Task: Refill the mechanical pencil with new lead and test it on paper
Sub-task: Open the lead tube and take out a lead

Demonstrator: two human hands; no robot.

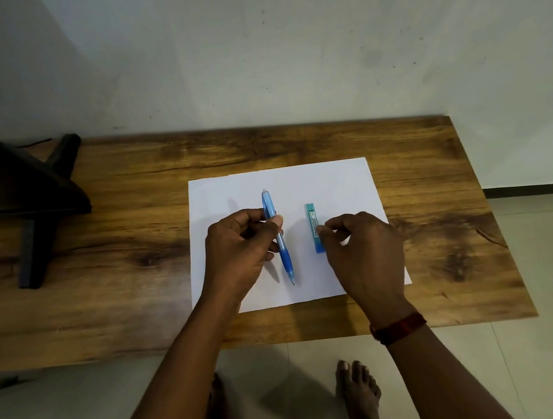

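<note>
Head view: task looks just started.
Left hand (241, 245): holds pencil (285, 256) over paper (299, 181).
Right hand (364, 252): touches lead case (312, 221); grip unclear.
Still to do: refill, test.

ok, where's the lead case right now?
Head view: the teal lead case lies flat on the white paper, right of the blue mechanical pencil held in the left hand, with fingertips of the right hand at its right edge.
</note>
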